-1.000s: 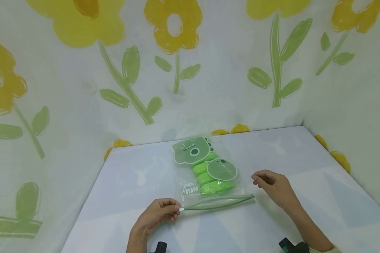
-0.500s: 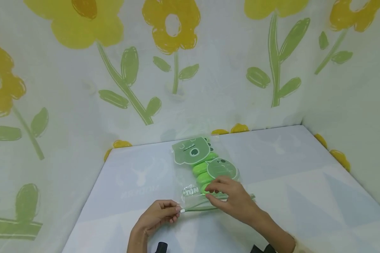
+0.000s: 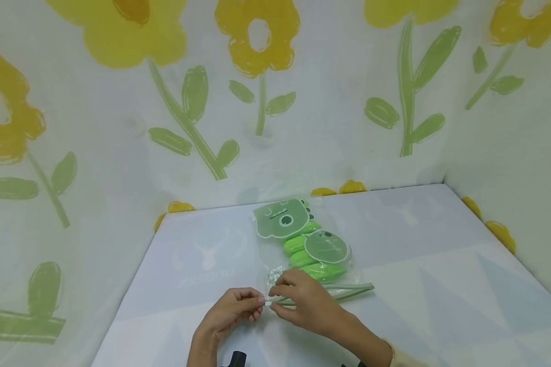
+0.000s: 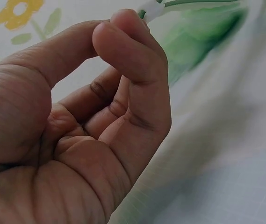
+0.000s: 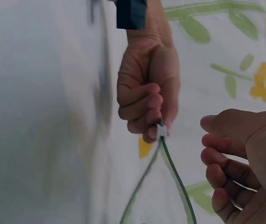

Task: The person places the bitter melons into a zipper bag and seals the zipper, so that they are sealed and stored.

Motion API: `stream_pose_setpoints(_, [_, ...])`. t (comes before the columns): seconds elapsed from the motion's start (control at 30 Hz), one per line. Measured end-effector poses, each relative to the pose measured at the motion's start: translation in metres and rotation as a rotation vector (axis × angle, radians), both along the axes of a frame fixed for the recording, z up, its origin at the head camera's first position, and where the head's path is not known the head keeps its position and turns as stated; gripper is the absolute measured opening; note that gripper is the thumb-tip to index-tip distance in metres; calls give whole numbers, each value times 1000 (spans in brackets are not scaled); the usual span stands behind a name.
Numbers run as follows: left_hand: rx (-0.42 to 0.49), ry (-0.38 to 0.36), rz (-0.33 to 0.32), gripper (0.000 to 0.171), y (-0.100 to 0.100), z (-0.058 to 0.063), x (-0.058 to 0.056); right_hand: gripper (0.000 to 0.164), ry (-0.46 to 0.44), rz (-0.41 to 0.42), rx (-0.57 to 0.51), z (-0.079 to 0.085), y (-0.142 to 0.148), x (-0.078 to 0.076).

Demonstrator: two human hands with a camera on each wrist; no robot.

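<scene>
A clear zip bag (image 3: 282,219) with green cartoon prints lies on the table, several bright green, elongated pieces (image 3: 323,271) showing through it. Its mouth faces me, the two green zip strips (image 3: 360,289) spread apart toward the right. My left hand (image 3: 231,312) pinches the mouth's left corner between thumb and fingers, right beside the white slider (image 5: 161,130). Close to that slider is my right hand (image 3: 309,308), covering part of the strips in the head view. In the right wrist view its loosely bent fingers (image 5: 224,144) hold nothing and stand apart from the slider.
The pale table (image 3: 445,265) has a faint triangle pattern. White cloth walls (image 3: 323,117) printed with yellow flowers rise behind it and at both sides. A dark wrist mount (image 3: 238,358) shows below my left hand.
My right hand has swung left across the bag's mouth, from beyond its right end to beside the slider. The left hand keeps its pinch on the corner; the bag stays in place.
</scene>
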State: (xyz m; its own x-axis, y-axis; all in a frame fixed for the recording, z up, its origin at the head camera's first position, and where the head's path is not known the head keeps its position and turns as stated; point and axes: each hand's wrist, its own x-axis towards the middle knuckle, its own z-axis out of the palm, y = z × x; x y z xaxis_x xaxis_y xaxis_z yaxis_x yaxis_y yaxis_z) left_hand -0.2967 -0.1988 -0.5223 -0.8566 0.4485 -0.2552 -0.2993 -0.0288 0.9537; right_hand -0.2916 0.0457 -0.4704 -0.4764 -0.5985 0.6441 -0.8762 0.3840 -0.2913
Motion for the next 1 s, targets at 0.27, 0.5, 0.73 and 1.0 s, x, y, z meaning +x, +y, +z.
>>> stream_pose_setpoints(0.27, [18, -14, 22, 22, 3, 1, -1, 21, 121, -80, 89, -15, -15, -2])
stream_pose_setpoints(0.5, [12, -15, 37, 21, 2, 3, 0, 19, 195, -123, 92, -23, -22, -3])
stream_pose_setpoints(0.73, [-33, 17, 0, 21, 3, 4, 0, 12, 216, -117, 73, -25, -24, -4])
stream_pose_setpoints(1.0, [-48, 100, 21, 18, 7, 6, 0, 11, 286, -95, 65, -22, -21, -9])
